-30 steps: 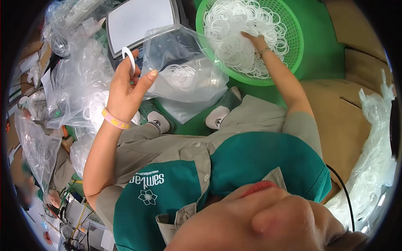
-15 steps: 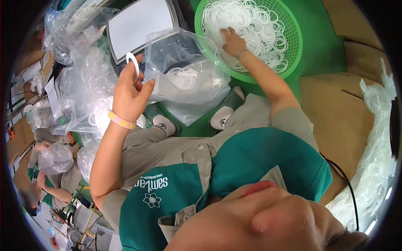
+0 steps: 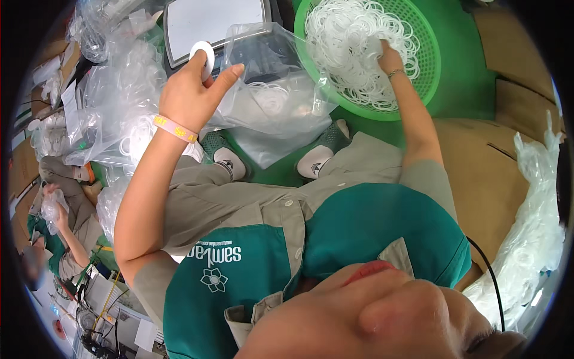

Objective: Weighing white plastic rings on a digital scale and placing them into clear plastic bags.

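My left hand (image 3: 191, 99) is raised above the clear plastic bag, its fingers curled and holding a white ring (image 3: 203, 57), while the thumb stands out to the right. The bag (image 3: 269, 128) lies open before my feet with several white rings (image 3: 266, 99) inside. At the far right, my right hand (image 3: 391, 58) reaches into a green plastic basket (image 3: 433, 60) full of thin white rings (image 3: 353, 60). Its fingers are bunched at the pile, with a blurred white ring at their tips; the fingertips are partly hidden.
A flat scale-like device with a white top (image 3: 212, 27) stands behind the bag. Clear plastic bags (image 3: 128, 78) are heaped on the left, and cardboard boxes (image 3: 478, 173) stand on the right with plastic wrap (image 3: 526, 227). Another person (image 3: 63, 221) handles a clear bag at the far left.
My right hand has moved right across the rings, its spread fingers drawing together. My left hand has shifted slightly, still with the white ring, and its thumb has swung outward.
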Action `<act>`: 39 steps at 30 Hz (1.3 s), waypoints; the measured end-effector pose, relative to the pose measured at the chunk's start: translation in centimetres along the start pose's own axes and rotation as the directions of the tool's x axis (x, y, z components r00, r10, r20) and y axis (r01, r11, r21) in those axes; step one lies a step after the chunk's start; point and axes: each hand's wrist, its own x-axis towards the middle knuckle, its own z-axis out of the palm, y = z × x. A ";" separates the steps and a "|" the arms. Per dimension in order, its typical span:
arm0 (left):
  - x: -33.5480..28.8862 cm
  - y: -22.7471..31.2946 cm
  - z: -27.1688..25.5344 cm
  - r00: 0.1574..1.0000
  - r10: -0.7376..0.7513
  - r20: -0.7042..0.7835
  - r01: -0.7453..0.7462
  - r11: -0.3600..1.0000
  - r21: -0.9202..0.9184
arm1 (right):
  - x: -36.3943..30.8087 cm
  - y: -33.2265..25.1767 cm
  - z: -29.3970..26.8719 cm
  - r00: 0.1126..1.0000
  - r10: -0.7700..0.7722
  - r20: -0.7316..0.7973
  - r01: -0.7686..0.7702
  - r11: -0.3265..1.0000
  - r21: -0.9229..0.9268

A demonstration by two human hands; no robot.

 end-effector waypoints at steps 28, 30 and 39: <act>-2.5 -2.0 -2.5 0.969 0.207 0.136 -0.163 0.946 -0.282 | 1.3 2.4 -5.7 0.996 0.085 0.021 -0.074 0.688 0.722; -2.9 -2.4 -2.1 0.973 0.218 0.074 -0.175 0.910 -0.377 | 0.2 2.1 -7.6 0.979 0.171 0.107 -0.177 0.473 0.863; -3.1 -2.5 -2.1 0.974 0.225 0.019 -0.206 0.919 -0.336 | -2.5 5.9 -10.9 0.978 0.077 0.193 -0.206 0.248 0.946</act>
